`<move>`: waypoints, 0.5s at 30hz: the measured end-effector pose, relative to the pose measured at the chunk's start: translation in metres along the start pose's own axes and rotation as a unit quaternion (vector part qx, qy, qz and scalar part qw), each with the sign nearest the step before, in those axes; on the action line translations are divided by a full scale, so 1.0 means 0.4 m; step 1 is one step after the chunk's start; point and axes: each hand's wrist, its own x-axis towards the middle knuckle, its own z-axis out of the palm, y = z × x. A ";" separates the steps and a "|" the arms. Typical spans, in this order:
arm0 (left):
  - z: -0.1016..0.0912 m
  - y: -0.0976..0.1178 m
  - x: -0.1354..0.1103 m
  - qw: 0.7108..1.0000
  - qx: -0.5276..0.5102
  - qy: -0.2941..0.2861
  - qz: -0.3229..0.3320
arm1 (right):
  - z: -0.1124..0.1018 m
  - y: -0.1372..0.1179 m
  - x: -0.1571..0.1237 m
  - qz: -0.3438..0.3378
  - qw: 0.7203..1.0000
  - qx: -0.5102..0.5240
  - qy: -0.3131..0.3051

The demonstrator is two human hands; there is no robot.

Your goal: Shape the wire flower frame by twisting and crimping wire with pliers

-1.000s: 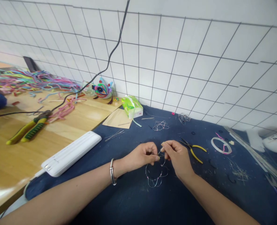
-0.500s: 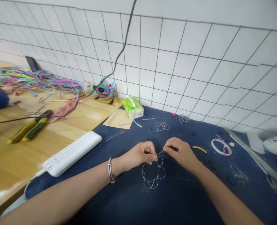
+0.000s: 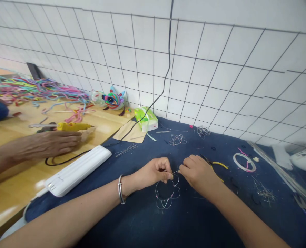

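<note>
My left hand [image 3: 156, 171] pinches the top of a looped wire ring [image 3: 165, 199], a thin silvery circle with petal-like loops and small pink beads. The ring hangs below my fingers, over the dark blue mat [image 3: 132, 220]. Close by on the right, my right hand [image 3: 195, 171] is closed on the wire's end, a short stretch of which shows between both hands. Yellow-handled pliers [image 3: 220, 164] lie on the mat, partly hidden behind my right hand.
A co-worker's hand [image 3: 57, 142] rests on the wooden table beside a yellow glue gun [image 3: 73, 126]. A white power strip [image 3: 77, 170] lies at the table's edge. Farther back are a green tissue pack [image 3: 145, 119] and a wire tangle [image 3: 178, 139]. A tape ring [image 3: 244, 162] lies right.
My right hand has turned over and shifted slightly, uncovering more of the pliers. A co-worker's hand has come in at left, a glue gun now lies there, and the black cable has swung right.
</note>
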 end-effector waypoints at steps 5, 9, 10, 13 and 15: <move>0.003 0.005 -0.002 1.000 -0.007 0.017 0.017 | 0.016 -0.015 -0.006 0.073 0.994 0.085 0.012; 0.004 0.008 -0.003 0.999 0.006 0.034 0.028 | 0.039 -0.031 -0.007 0.210 0.929 0.305 0.024; 0.005 0.008 -0.003 0.999 0.008 0.040 0.029 | 0.045 -0.035 -0.006 0.249 0.893 0.375 0.023; 0.005 0.007 -0.004 0.998 0.006 0.054 0.028 | 0.059 -0.041 -0.004 0.314 0.796 0.517 -0.003; 0.005 0.006 -0.004 0.998 -0.006 0.059 0.028 | 0.065 -0.041 -0.002 0.318 0.758 0.569 -0.026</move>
